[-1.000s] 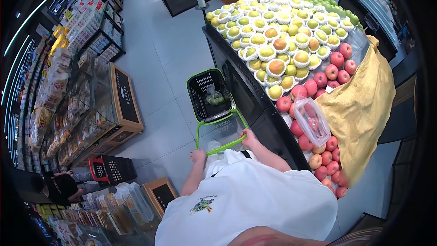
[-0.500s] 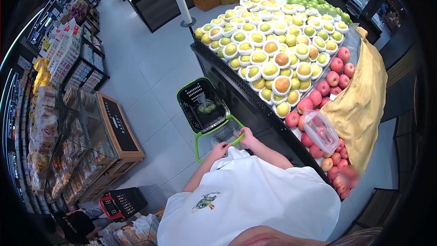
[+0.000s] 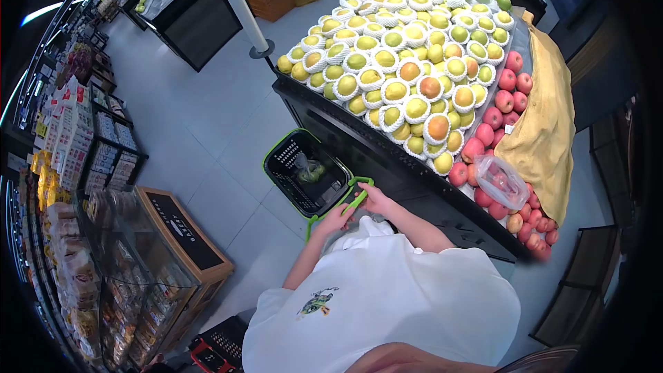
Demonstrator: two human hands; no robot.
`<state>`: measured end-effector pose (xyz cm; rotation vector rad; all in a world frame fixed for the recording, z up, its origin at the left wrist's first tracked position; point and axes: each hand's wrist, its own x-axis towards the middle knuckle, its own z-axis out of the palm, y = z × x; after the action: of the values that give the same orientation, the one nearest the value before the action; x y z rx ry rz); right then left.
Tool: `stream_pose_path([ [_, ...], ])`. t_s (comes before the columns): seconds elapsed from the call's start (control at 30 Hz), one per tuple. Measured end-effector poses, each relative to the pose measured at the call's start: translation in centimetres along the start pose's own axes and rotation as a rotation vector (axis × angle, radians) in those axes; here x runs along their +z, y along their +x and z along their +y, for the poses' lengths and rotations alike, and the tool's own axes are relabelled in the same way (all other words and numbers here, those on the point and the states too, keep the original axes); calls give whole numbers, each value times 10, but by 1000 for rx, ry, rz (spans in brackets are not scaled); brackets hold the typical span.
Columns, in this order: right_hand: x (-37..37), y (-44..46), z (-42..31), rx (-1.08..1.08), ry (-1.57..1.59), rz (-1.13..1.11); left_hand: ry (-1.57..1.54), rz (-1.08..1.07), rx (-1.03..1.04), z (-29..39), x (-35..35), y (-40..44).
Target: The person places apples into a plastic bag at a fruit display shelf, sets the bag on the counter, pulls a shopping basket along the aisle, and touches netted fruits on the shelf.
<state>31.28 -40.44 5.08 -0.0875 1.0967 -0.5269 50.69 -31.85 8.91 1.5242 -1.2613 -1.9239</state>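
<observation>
The black shopping basket (image 3: pixel 286 155) with a green rim hangs or stands in front of me, beside the fruit display. Inside it lies a clear plastic bag (image 3: pixel 312 171) holding green produce. My left hand (image 3: pixel 334 220) is closed on the basket's green handle (image 3: pixel 355 202), close to my white shirt. Next to it, my right hand (image 3: pixel 373 198) is closed round the same handle, nearer the display. Some of the fingers overlap the handle and are hard to separate.
To the right, a black-sided display (image 3: pixel 387 152) bears yellow-green fruit in white foam nets, red apples (image 3: pixel 492 117), a yellow cloth (image 3: pixel 542 103) and a clear plastic container (image 3: pixel 498 181). A bakery case (image 3: pixel 183 228) stands at left. A red-and-black basket (image 3: pixel 217 349) is at lower left.
My hands stay on the handle, which now sits higher and closer to the basket's rim. The view has shifted, bringing the bakery case nearer and the red-and-black basket lower.
</observation>
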Motion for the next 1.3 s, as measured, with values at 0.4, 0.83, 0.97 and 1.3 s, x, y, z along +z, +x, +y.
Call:
stream_pose_path([
  [0.4, -4, -6, -2, -52, -459, 252, -321, -95, -43, 7, 24, 67],
  [0.83, -34, -38, -114, -486, -1191, 23, -650, 232, -259, 41, -24, 128],
  [0.97, -55, -96, -142, -621, -734, -201, -510, 224, -291, 52, -25, 154],
  [1.3, -91, -184, -203, -900, -199, 66, 162, 310, -126, 73, 18, 173],
])
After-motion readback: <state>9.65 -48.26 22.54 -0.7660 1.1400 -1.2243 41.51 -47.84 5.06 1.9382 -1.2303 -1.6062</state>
